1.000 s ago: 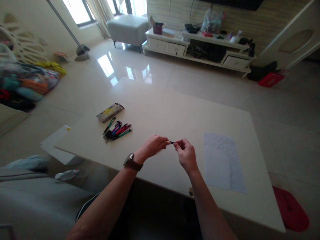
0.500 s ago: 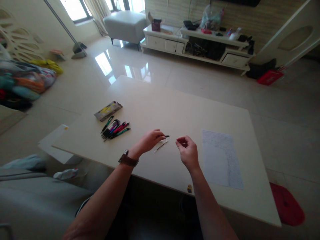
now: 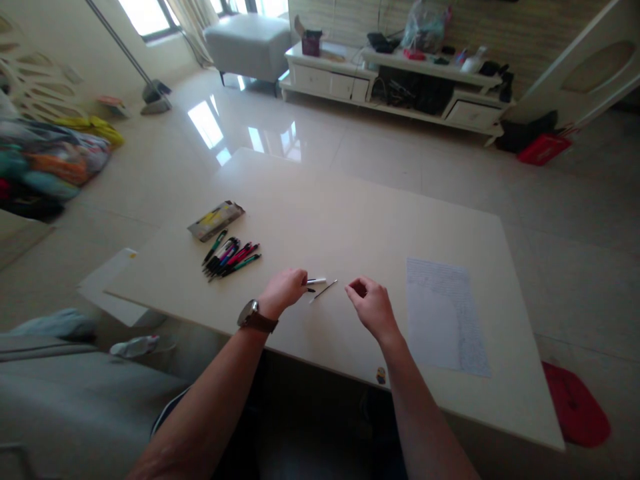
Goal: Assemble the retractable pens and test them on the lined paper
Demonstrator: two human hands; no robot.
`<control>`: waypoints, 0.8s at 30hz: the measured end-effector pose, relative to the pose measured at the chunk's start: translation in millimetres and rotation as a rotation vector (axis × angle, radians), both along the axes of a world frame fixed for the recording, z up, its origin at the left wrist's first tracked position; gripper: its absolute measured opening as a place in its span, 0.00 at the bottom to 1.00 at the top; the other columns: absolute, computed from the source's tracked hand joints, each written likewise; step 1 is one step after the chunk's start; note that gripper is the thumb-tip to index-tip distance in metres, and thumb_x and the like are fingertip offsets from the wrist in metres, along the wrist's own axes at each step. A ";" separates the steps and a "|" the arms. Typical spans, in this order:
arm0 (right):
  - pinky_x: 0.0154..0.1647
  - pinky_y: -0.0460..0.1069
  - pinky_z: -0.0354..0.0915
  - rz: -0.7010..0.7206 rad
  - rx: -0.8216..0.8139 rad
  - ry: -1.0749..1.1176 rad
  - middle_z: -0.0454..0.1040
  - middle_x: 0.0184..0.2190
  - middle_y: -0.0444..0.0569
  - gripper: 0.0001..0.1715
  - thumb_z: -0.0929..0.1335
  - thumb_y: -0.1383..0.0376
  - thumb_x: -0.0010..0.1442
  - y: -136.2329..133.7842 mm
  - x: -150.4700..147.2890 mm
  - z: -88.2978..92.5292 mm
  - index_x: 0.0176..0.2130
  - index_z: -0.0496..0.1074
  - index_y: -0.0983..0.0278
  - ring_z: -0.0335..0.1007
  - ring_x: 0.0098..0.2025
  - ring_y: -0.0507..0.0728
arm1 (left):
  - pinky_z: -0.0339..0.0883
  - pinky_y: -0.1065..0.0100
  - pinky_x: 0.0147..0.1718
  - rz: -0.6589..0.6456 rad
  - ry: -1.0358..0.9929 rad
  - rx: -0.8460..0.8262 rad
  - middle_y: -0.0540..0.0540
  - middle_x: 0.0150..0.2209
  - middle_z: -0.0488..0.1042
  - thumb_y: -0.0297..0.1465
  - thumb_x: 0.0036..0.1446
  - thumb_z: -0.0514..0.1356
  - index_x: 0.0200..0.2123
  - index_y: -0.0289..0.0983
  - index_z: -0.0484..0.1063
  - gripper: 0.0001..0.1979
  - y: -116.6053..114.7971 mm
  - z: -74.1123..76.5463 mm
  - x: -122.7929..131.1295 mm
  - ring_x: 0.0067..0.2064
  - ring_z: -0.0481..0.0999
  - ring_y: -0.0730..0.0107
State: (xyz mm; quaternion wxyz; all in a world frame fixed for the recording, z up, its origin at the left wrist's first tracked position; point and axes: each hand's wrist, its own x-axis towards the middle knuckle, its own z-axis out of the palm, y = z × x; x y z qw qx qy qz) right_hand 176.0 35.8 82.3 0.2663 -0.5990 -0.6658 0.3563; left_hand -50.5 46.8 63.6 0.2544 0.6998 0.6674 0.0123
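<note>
My left hand (image 3: 286, 291), a watch (image 3: 249, 313) on its wrist, is closed over the table with a dark pen part (image 3: 311, 291) poking out from its fingertips. Just beside those fingertips is a white pen barrel (image 3: 318, 281); its left end is hidden by the hand. A thin pen refill (image 3: 325, 291) lies slantwise on the table between both hands. My right hand (image 3: 371, 305) is held above the table to the right of the refill, thumb and fingers curled together. Whatever may be in its pinch is too small to make out.
On the white table (image 3: 360, 207), a pile of pens (image 3: 230, 259) lies at the left, with an open box (image 3: 217, 220) behind it. A lined sheet of paper (image 3: 440, 313) is at the right. A small sticker (image 3: 381, 375) marks the near edge.
My left hand has turned and drawn back to the left with the dark pen part, uncovering more of the white barrel. My right hand has shifted slightly left.
</note>
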 end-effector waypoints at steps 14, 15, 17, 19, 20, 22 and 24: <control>0.37 0.50 0.63 0.110 -0.022 -0.124 0.78 0.30 0.49 0.09 0.65 0.68 0.59 -3.4 4.0 -5.7 0.32 0.74 0.62 0.73 0.33 0.57 | 0.61 0.71 0.28 0.023 -0.110 -0.033 0.45 0.37 0.81 0.36 0.53 0.64 0.40 0.41 0.77 0.10 7.4 2.2 -20.3 0.33 0.76 0.67; 0.36 0.50 0.63 0.123 -0.035 -0.139 0.77 0.30 0.49 0.09 0.64 0.69 0.59 -3.7 3.6 -6.4 0.32 0.74 0.62 0.72 0.33 0.56 | 0.62 0.71 0.28 0.059 -0.117 -0.037 0.45 0.37 0.81 0.35 0.55 0.62 0.39 0.40 0.77 0.09 9.0 3.9 -28.8 0.33 0.76 0.68; 0.36 0.49 0.62 0.150 -0.066 -0.164 0.77 0.29 0.49 0.08 0.65 0.69 0.59 -4.0 2.2 -7.7 0.32 0.74 0.63 0.71 0.32 0.55 | 0.64 0.72 0.31 0.161 -0.054 -0.059 0.44 0.39 0.81 0.32 0.57 0.60 0.39 0.38 0.76 0.08 11.2 6.7 -47.8 0.36 0.77 0.68; 0.35 0.47 0.61 0.177 -0.092 -0.186 0.76 0.29 0.48 0.07 0.65 0.70 0.59 -4.1 0.0 -8.9 0.32 0.73 0.63 0.71 0.32 0.54 | 0.65 0.71 0.33 0.269 0.068 -0.126 0.42 0.40 0.80 0.30 0.57 0.59 0.38 0.37 0.77 0.08 11.3 6.7 -66.9 0.38 0.78 0.66; 0.35 0.47 0.61 0.189 -0.101 -0.198 0.76 0.29 0.48 0.07 0.65 0.70 0.59 -4.1 -1.3 -9.6 0.32 0.73 0.63 0.70 0.32 0.54 | 0.65 0.70 0.33 0.306 0.111 -0.167 0.40 0.40 0.80 0.30 0.56 0.60 0.38 0.36 0.77 0.08 10.7 5.2 -75.3 0.38 0.78 0.64; 0.35 0.47 0.60 0.206 -0.116 -0.226 0.76 0.30 0.48 0.07 0.65 0.70 0.59 -4.0 -4.0 -11.6 0.32 0.73 0.64 0.70 0.32 0.53 | 0.66 0.68 0.31 0.346 0.157 -0.240 0.37 0.38 0.80 0.31 0.55 0.62 0.36 0.34 0.78 0.08 8.7 -0.3 -87.6 0.37 0.79 0.60; 0.34 0.47 0.60 0.222 -0.133 -0.252 0.77 0.31 0.49 0.06 0.66 0.70 0.59 -3.8 -6.6 -14.5 0.33 0.73 0.64 0.70 0.32 0.53 | 0.66 0.68 0.30 0.343 0.162 -0.295 0.36 0.36 0.80 0.33 0.53 0.63 0.34 0.32 0.78 0.09 6.8 -8.3 -92.4 0.36 0.79 0.59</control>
